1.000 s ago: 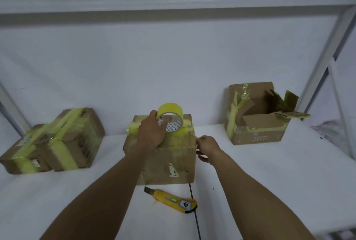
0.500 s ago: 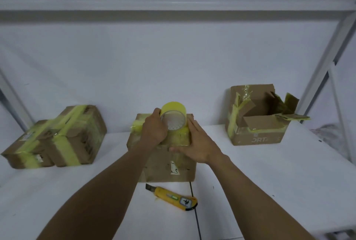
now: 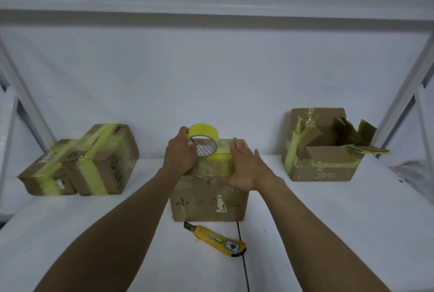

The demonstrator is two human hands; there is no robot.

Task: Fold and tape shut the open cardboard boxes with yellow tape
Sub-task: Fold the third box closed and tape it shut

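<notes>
A closed cardboard box (image 3: 209,200) stands in the middle of the white table, its top covered with yellow tape. My left hand (image 3: 179,155) grips a roll of yellow tape (image 3: 203,141) standing upright on the box top at its left. My right hand (image 3: 245,167) lies flat with straight fingers on the right part of the box top. An open cardboard box (image 3: 324,148) with raised flaps and loose yellow tape sits at the right.
Two taped boxes (image 3: 79,162) lie at the left, one leaning on the other. A yellow utility knife (image 3: 218,241) lies on the table (image 3: 328,233) just in front of the middle box. Slanted white frame posts stand at both sides.
My right hand came from the box's right side up onto its top and now lies flat there, a little farther right. The left hand kept its grip on the roll.
</notes>
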